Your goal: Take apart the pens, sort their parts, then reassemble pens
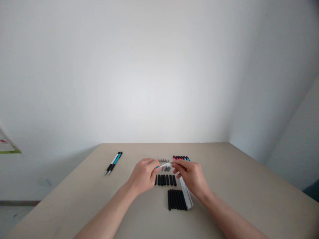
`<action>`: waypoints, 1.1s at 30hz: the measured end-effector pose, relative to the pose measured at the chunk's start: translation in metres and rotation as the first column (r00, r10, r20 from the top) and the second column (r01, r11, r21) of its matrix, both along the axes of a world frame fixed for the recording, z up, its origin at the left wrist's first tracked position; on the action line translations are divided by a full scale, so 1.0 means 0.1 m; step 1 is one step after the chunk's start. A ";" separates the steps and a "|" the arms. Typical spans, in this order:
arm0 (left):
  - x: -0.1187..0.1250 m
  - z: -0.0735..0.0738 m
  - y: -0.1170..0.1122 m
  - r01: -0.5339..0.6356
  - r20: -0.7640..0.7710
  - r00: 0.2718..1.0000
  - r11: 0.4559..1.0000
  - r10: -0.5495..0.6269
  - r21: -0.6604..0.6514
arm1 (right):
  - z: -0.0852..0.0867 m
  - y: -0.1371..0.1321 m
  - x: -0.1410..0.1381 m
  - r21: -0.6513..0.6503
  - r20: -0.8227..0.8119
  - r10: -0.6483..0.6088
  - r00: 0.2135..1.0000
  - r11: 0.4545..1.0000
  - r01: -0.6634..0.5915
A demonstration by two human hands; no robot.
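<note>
Both my hands meet over the middle of a beige table (224, 179). My left hand (143, 174) and my right hand (190, 174) are closed in pinches on the two ends of a thin white pen part with a teal end (164, 165). Under them lie rows of pen parts: short black grips (165, 180), longer black barrels (175, 199), thin white refills (187, 194), small grey metal tips (164, 161) and pink and teal caps (181, 158).
Two assembled pens (113, 163), one white and one teal with black grips, lie side by side at the far left of the table. A plain white wall stands behind the table. A paper with a green edge (6, 146) shows at the left.
</note>
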State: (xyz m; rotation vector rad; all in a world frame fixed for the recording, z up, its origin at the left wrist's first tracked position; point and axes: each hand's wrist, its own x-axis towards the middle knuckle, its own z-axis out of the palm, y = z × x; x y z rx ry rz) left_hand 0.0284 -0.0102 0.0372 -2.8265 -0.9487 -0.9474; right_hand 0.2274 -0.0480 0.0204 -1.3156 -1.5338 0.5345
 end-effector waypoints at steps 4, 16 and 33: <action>-0.01 0.01 0.00 -0.026 0.001 1.000 1.000 0.026 0.002 | 0.01 -0.01 0.00 0.010 0.015 -0.012 1.000 1.000 0.012; -0.03 -0.02 0.03 -0.017 -0.056 0.998 1.000 0.018 0.018 | -0.05 0.01 0.04 0.082 0.133 0.001 0.991 0.997 -0.012; -0.02 -0.03 0.01 0.022 -0.100 0.995 1.000 -0.020 0.011 | 0.05 -0.04 0.00 0.223 0.352 0.038 0.935 0.967 -0.123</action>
